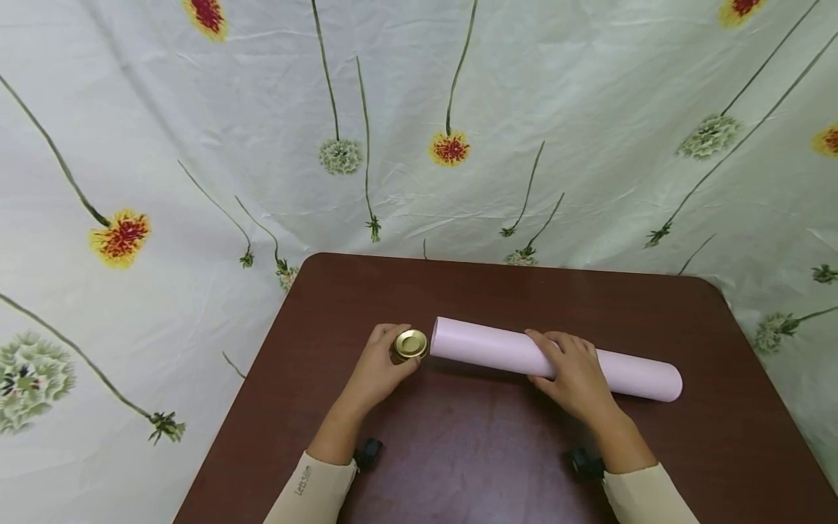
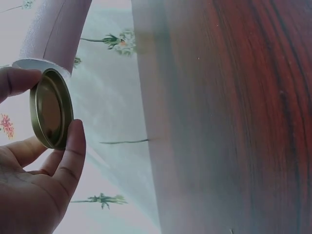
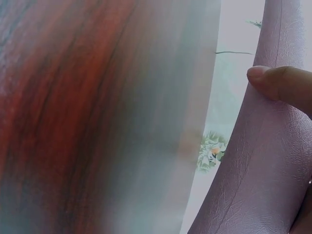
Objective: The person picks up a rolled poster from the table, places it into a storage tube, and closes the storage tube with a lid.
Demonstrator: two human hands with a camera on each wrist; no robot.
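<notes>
My left hand (image 1: 382, 369) pinches a round gold metal lid (image 1: 410, 344) by its rim, thumb on one side and fingers on the other. In the left wrist view the lid (image 2: 51, 109) is tilted nearly on edge, its recessed face showing. Just right of it, the end of a long pale pink tube (image 1: 484, 343) comes close to the lid; whether they touch I cannot tell. My right hand (image 1: 576, 375) grips this tube around its middle. The right wrist view shows the thumb (image 3: 280, 83) pressed along the tube's textured, creased surface (image 3: 263, 161).
A dark reddish-brown table (image 1: 458, 451) with rounded far corners lies beneath both hands. Behind and beside it hangs a pale cloth (image 1: 589, 87) printed with flowers. A small black device (image 1: 369, 453) is at the left wrist, another (image 1: 585, 463) at the right.
</notes>
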